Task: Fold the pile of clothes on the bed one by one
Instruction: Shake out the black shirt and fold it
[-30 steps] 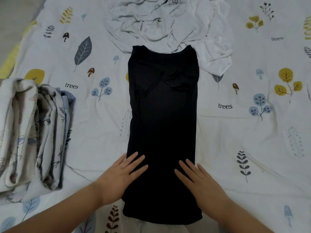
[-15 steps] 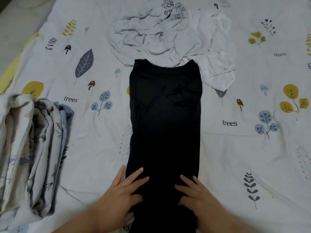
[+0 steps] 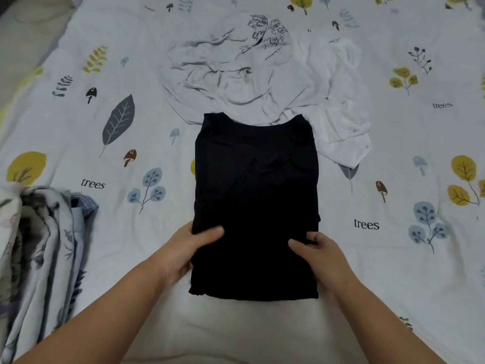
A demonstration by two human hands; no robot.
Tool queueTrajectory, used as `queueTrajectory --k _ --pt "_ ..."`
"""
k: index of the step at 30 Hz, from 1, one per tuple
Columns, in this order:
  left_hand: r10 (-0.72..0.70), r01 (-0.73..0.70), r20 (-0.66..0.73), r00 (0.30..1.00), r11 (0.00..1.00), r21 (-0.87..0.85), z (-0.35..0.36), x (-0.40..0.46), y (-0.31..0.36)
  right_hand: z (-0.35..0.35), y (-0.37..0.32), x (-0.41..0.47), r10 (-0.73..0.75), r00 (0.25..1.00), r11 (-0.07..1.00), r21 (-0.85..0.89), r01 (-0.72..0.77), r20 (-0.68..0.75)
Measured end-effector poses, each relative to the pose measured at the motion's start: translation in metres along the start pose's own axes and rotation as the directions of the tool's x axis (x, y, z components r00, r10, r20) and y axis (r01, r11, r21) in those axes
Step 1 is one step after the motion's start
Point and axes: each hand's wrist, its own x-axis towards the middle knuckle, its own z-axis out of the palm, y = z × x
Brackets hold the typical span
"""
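Two bare hands are working on one black garment [image 3: 256,206] at the middle of a printed bedsheet [image 3: 393,258]. Starting at the near left edge, a stack of folded patterned clothes [image 3: 39,245] is lying on the sheet, well apart from the garment. Next to the right, the left hand [image 3: 183,250] is gripping the garment's left edge partway up its length, thumb curled over the top of the cloth and the other fingers hidden beneath it. Centre: the black garment is lying flat as a long, narrow folded strip running from near to far, its near hem resting just short of the forearms and its far end touching the unfolded pile. Beyond that far end, a crumpled white garment with a black line drawing [image 3: 236,72] is lying in a heap, and a second white piece [image 3: 343,122] is spreading out just right of it. On the garment's right edge, the right hand [image 3: 322,256] is pinching the cloth likewise, thumb on top, fingers closed around the fold.
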Motion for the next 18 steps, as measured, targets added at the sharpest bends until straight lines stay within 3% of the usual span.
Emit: queueTrajectory --k 3,6,13,16,18 --pt "0.059 -0.046 -0.093 0.994 0.990 0.135 0.000 0.006 0.002 0.006 -0.008 0.002 -0.057 0.996 0.998 -0.035 0.054 -0.062" --pt "0.056 -0.057 -0.113 0.992 0.998 -0.012 0.002 0.009 0.024 0.005 -0.027 0.003 -0.134 0.989 0.991 0.008 0.135 -0.066" --pt "0.129 -0.161 -0.117 0.985 0.929 -0.334 0.012 0.045 0.123 -0.001 -0.114 0.032 -0.346 0.938 0.875 0.359 0.323 0.000" --pt "0.180 -0.231 -0.175 0.968 0.911 -0.342 0.015 0.069 0.144 0.000 -0.126 0.067 -0.262 0.953 0.940 0.186 0.287 -0.150" --pt "0.197 -0.234 -0.328 0.924 0.969 -0.077 0.015 0.089 0.134 0.001 -0.116 0.089 -0.179 0.940 0.983 -0.085 0.161 -0.289"
